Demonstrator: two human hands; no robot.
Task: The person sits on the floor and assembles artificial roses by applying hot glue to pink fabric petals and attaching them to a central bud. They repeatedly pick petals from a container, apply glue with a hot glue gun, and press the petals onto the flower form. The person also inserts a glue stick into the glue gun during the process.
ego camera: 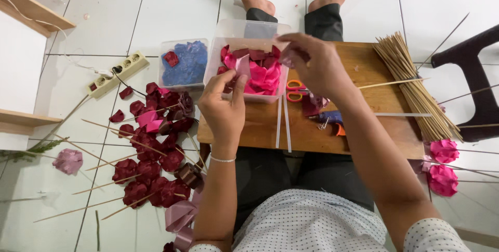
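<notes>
I am folding a pink ribbon piece (242, 66) over the wooden board (364, 137) on my lap.

My left hand (224, 107) is pinching the ribbon piece between thumb and fingertips just in front of the clear tub of pink and dark red ribbon cuts (260, 75), while my right hand (314, 65) is curling closed above the tub; I think it is gripping a small dark red bit, though I cannot tell for sure. Judging by the heap of finished dark red roses on sticks (150, 163) lying on the floor to my left and two pink roses (443, 164) to my right, a good share is done; the thick bundle of bare sticks (416, 91) and the full tub are suggesting plenty is remaining.
</notes>
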